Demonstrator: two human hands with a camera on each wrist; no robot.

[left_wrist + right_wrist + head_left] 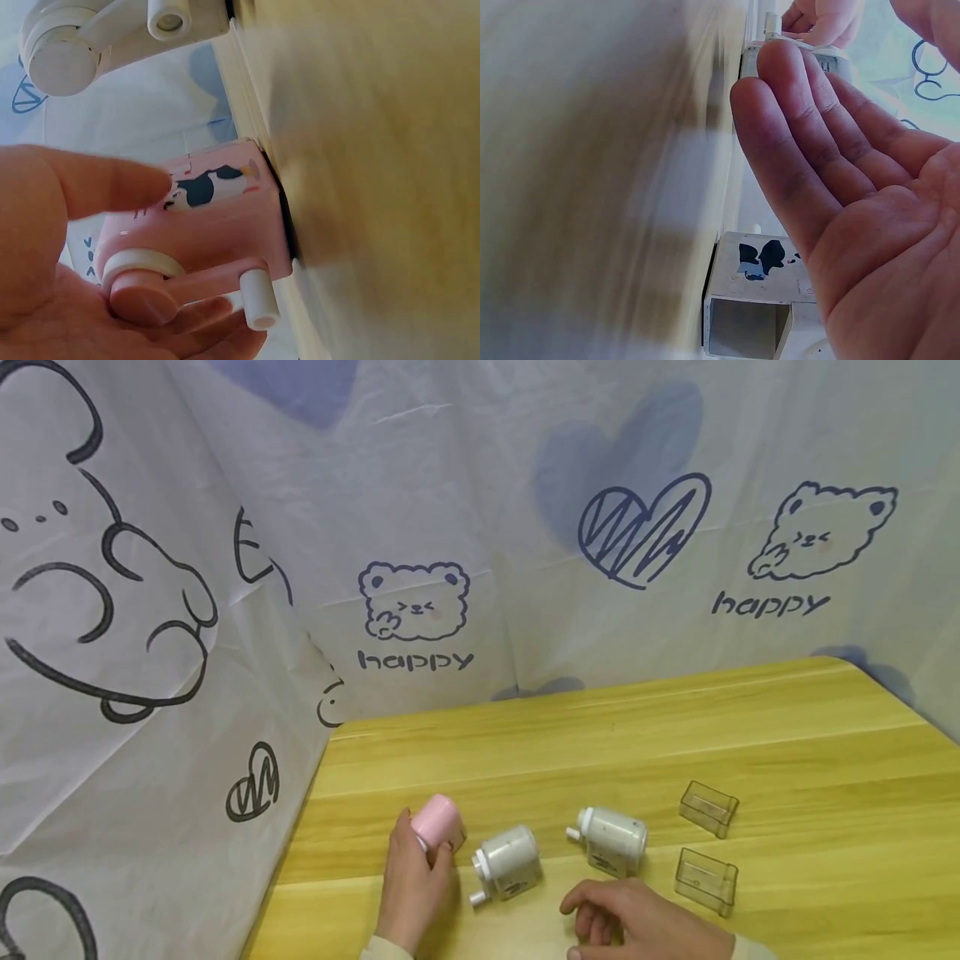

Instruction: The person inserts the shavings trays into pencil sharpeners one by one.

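My left hand (411,885) grips a pink hand-crank pencil sharpener (440,820), thumb on one side and fingers on the other. In the left wrist view, that pink sharpener (217,232) shows a cow picture, a pink crank with a white handle and a dark base edge by the table. To its right stands a white pencil sharpener (512,857), with a second white pencil sharpener (617,837) farther right. My right hand (637,920) is in front of the second one, holding nothing, its fingers loosely bent. The right wrist view shows a white sharpener (757,259) with a hollow rectangular slot.
Two see-through brownish shavings drawers, a far drawer (708,808) and a near drawer (705,882), lie right of the sharpeners. All stand on a yellow wood-grain table (600,743). A white printed cloth (517,552) hangs behind it and along the left side.
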